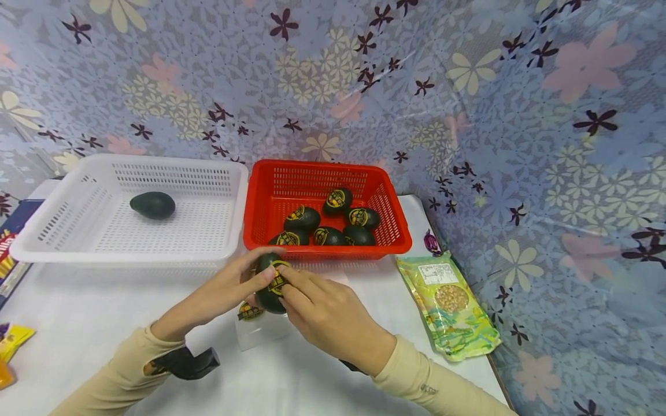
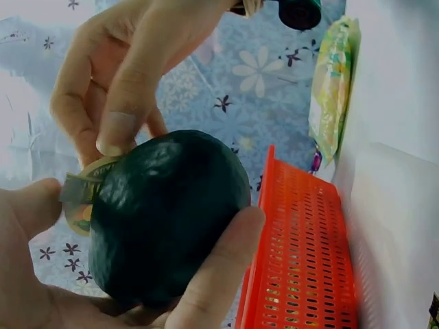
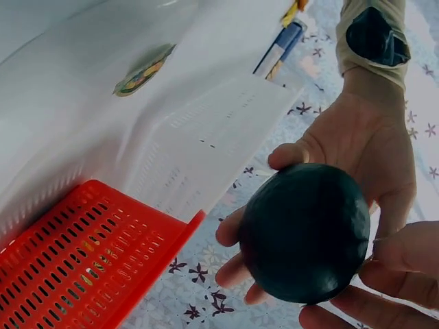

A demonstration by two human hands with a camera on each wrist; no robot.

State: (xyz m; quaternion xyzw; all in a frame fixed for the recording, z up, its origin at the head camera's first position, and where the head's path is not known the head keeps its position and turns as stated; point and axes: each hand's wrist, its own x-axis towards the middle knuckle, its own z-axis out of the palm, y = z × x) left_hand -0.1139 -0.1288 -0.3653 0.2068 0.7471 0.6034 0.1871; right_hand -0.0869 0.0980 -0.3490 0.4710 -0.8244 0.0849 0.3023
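Dark egg (image 1: 270, 281): held above the bench (image 1: 93, 312), just in front of the red basket (image 1: 395, 234).
Left hand (image 1: 229, 287): grip cupped around the egg.
Right hand (image 1: 325, 315): fingertips pinching the egg's round label (image 1: 279, 277).
White basket (image 1: 67, 231): contains one unlabelled egg (image 1: 153, 205).
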